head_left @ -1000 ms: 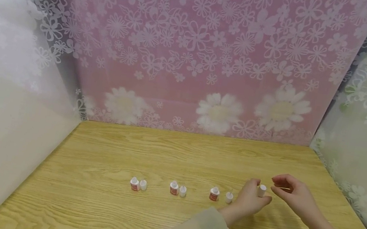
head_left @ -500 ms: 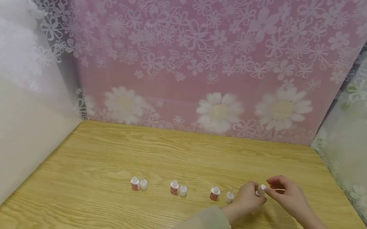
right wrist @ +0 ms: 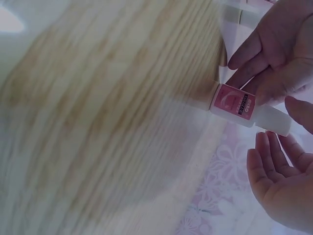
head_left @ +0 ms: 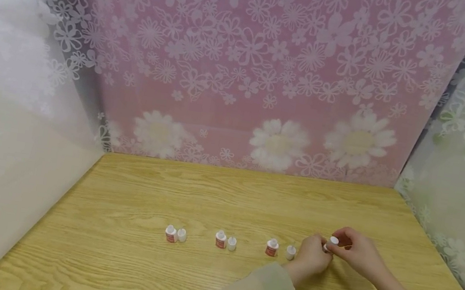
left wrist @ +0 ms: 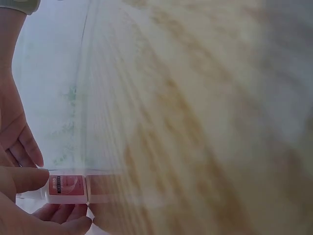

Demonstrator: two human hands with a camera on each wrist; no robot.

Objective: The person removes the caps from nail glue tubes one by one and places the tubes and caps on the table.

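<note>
Bottle [head_left: 330,242] with a red label and a white top, held upright just above the counter [head_left: 207,191], a wide wood-grain surface walled by a pink flowered backdrop [head_left: 248,67] far behind the bottle and by pale sheets to either side of it. Left hand [head_left: 312,257] just left of the bottle, thumb and fingers [left wrist: 29,178] curled round its labelled body. Right hand [head_left: 356,253] just right of it, thumb and forefinger closed on the white top, remaining fingers [right wrist: 274,161] loosely curled and holding nothing. Well to the left of the bottle, a row of three like bottles [head_left: 220,238] standing on the counter, each with a small white cap [head_left: 232,243] just beside it, apart and not fitted. Judged from this: midway through working the top of a fourth one, probably twisting it off against the left hand's hold. Calls next for a steady grip on the body, a small turn at the top, and no squeeze on the sides.
</note>
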